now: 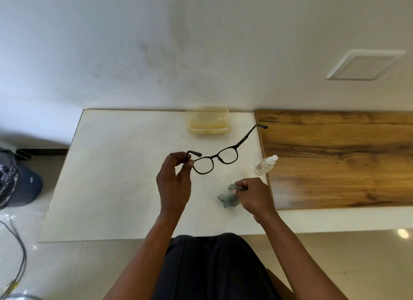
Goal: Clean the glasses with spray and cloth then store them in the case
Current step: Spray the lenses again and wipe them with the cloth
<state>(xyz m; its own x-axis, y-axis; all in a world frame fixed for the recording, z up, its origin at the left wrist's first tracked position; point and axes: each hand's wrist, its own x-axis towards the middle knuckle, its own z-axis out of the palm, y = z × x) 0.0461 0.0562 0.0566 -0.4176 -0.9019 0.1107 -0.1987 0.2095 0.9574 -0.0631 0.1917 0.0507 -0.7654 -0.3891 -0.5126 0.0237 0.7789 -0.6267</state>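
- Right hand (253,195) nearest the camera: fingers curled round a crumpled grey-green cloth (228,199), which rests on the white worktop (111,188).
- Left hand (174,179): fingers pinch the black glasses (215,161) at one temple hinge, holding them above the worktop, temples unfolded.
- Spray bottle (265,165) lies just right of the glasses, by the wooden board (335,161).
- Translucent yellow case (208,121) stands open at the worktop's far edge.

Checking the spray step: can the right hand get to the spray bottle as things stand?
Probably yes, once freed. The spray bottle stands just beyond the right hand with nothing between them, but that hand's fingers grip the crumpled cloth, so it would likely need to drop it first.
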